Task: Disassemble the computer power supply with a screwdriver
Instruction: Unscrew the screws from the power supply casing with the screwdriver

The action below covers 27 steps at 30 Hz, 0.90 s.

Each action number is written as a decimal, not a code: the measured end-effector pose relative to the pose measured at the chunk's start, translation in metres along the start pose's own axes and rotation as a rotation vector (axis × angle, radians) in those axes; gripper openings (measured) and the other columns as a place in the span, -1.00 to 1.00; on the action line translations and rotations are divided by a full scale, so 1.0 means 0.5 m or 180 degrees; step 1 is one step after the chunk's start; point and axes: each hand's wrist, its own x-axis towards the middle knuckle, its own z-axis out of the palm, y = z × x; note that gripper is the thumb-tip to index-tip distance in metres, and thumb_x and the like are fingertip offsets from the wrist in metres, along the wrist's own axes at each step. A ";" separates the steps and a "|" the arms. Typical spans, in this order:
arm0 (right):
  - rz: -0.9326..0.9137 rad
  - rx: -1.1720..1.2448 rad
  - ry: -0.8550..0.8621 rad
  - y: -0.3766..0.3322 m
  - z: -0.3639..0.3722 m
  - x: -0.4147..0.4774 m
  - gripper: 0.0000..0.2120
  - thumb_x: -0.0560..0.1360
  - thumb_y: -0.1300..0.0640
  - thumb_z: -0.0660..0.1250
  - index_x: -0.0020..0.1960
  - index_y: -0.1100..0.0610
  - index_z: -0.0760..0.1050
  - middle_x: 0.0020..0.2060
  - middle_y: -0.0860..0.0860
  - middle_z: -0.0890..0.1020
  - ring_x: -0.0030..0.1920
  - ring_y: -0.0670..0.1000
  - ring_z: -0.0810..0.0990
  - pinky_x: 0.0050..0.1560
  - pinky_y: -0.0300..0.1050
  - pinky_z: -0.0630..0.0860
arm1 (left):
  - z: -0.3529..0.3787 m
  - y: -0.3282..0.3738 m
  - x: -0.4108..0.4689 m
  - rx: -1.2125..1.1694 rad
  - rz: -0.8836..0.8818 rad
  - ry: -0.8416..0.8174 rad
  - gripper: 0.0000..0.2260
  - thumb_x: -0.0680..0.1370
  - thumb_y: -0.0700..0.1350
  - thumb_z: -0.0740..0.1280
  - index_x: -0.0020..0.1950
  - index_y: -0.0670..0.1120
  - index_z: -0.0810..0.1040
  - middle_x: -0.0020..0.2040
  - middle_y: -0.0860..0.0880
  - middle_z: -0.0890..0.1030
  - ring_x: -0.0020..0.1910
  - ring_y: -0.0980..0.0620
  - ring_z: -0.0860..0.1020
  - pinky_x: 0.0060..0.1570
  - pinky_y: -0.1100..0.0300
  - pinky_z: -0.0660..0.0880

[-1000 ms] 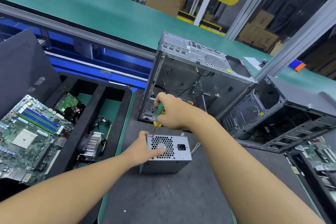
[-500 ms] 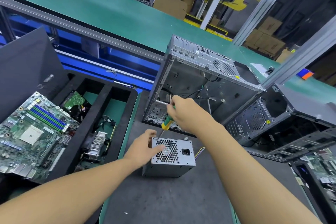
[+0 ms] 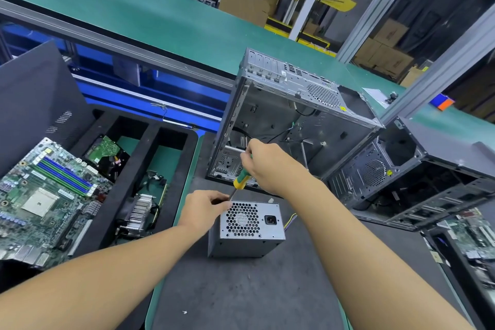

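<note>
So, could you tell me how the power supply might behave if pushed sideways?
The power supply is a sheet-metal box, so probably stiff and heavy for its size. On the flat mat it may slide under the screwdriver; the left hand at its corner likely steadies it.

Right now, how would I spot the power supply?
Find the big open silver computer case on the dark mat. Just in front sits the power supply, a small grey box. Unlike that case, it is closed, with a black plug socket on top.
</note>
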 end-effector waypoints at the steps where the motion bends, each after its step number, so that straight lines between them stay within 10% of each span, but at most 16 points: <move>1: -0.0003 0.0007 -0.0006 0.001 0.000 -0.001 -0.75 0.68 0.05 0.01 0.07 0.22 0.33 -0.14 0.13 0.46 -0.17 0.14 0.42 -0.15 -0.06 0.36 | 0.000 -0.002 0.000 -0.0044 -0.0011 -0.0015 -0.84 0.48 -0.04 0.51 0.04 0.01 0.73 -0.13 0.17 0.69 -0.13 0.35 0.59 -0.17 0.59 0.42; 8: 0.0069 -0.0441 -0.0120 0.018 0.000 -0.003 -0.53 0.67 -0.15 -0.07 -0.06 0.20 0.38 -0.32 0.04 0.39 -0.24 0.12 0.43 -0.21 -0.09 0.35 | -0.007 -0.026 -0.010 -0.0484 -0.0309 -0.1057 -0.31 0.45 0.00 0.53 0.51 0.06 0.30 0.29 0.15 0.52 0.14 0.20 0.54 0.20 0.26 0.49; 15: -0.0212 0.0038 -0.0439 0.005 0.000 0.001 -0.87 0.61 0.09 0.17 0.13 0.09 0.38 0.00 0.08 0.52 -0.03 0.14 0.49 -0.17 -0.05 0.37 | 0.050 0.016 -0.040 -0.0478 -0.0812 -0.0627 -0.53 0.61 0.07 0.29 0.47 0.02 0.27 0.07 0.12 0.56 -0.06 0.24 0.52 -0.19 0.32 0.39; 22: 0.0173 -0.0338 -0.0291 -0.013 0.001 0.006 -0.62 0.63 -0.12 0.06 0.28 0.14 0.30 -0.08 0.07 0.42 -0.15 0.17 0.44 -0.27 -0.03 0.27 | 0.069 0.033 -0.037 -0.0057 -0.0960 -0.0518 -0.55 0.52 0.20 0.38 0.18 -0.06 0.31 0.14 -0.02 0.53 0.08 -0.04 0.52 0.04 0.07 0.46; 27: 0.0002 0.0163 -0.0489 -0.012 -0.010 0.016 -0.80 0.59 0.11 0.17 0.18 0.15 0.28 -0.13 0.07 0.43 -0.12 0.14 0.42 -0.21 0.00 0.35 | 0.066 0.026 -0.030 0.0367 -0.1005 -0.0601 -0.45 0.45 0.35 0.35 0.13 -0.05 0.30 0.12 0.02 0.51 0.08 -0.06 0.52 0.10 0.00 0.48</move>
